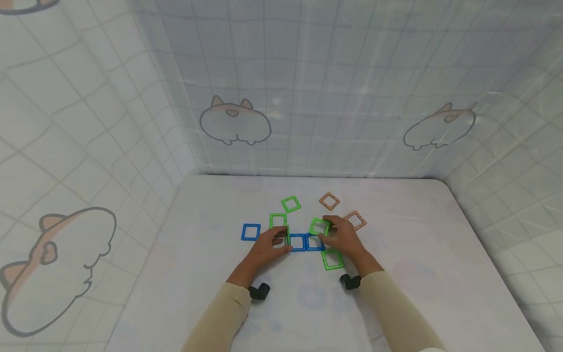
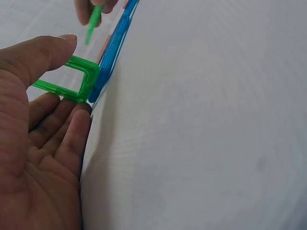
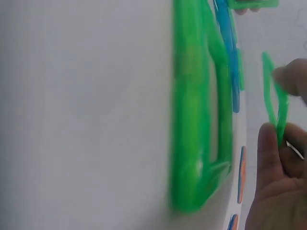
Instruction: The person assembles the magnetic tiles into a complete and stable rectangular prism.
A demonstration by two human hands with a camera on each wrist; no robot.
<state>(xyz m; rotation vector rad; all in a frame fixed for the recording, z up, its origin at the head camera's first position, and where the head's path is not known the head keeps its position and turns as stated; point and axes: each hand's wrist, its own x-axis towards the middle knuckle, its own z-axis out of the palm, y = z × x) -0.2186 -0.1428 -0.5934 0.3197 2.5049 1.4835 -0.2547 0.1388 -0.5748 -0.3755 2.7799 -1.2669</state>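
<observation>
My left hand [image 1: 266, 246] pinches a green square magnetic tile [image 2: 90, 79] between thumb and fingers. That tile stands on edge at the left end of two blue square tiles [image 1: 297, 250] lying side by side on the table. My right hand [image 1: 345, 237] grips another green square tile [image 1: 319, 219] by its right side, with the thumb on one face and fingers on the other. In the head view this tile overlaps the far edge of the right blue tile [image 1: 315, 249]; in the right wrist view it is tilted up off the table.
A green tile [image 1: 333, 268] lies just in front of my right hand, large in the right wrist view. Beyond my hands lie two green tiles [image 1: 291, 197] and two orange tiles [image 1: 329, 193]. A separate blue tile [image 1: 250, 239] is at the left. Patterned sheeting [image 1: 334, 146] walls the table's back.
</observation>
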